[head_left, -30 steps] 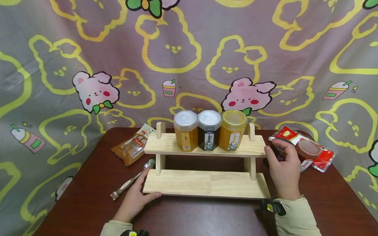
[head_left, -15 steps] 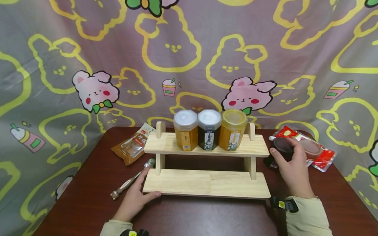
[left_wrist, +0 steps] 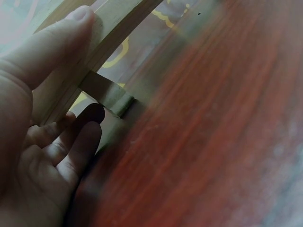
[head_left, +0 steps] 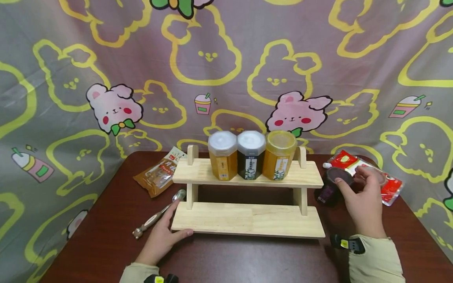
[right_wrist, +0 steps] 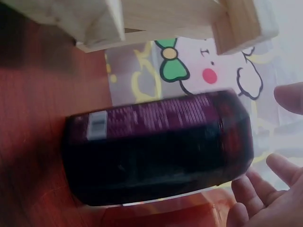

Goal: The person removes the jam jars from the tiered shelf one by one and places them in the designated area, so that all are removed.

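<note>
A two-tier wooden shelf [head_left: 247, 220] stands on the table. My left hand [head_left: 161, 239] grips the front left corner of its lower board, thumb at the front edge; in the left wrist view, the thumb [left_wrist: 52, 49] lies on the wood and the fingers are below. At the shelf's right end stands a dark jar [head_left: 329, 190] with a dark lid. My right hand [head_left: 364, 204] is beside it, thumb and fingers spread near the lid. The right wrist view shows the thumb [right_wrist: 291, 98] apart from the dark jar [right_wrist: 156, 151], with the fingers close to its lid end.
On the upper tier sit an amber jar [head_left: 223, 161], a black jar [head_left: 251, 161] and a yellow jar [head_left: 279, 161]. A spoon [head_left: 152, 221] and a brown snack packet [head_left: 159, 177] lie left. Behind my right hand are a red packet [head_left: 391, 188] and a brownish lid [head_left: 381, 177], partly hidden.
My right hand has moved right, away from the shelf's end, uncovering more of the dark jar. The left hand and the three jars on the shelf stay where they were.
</note>
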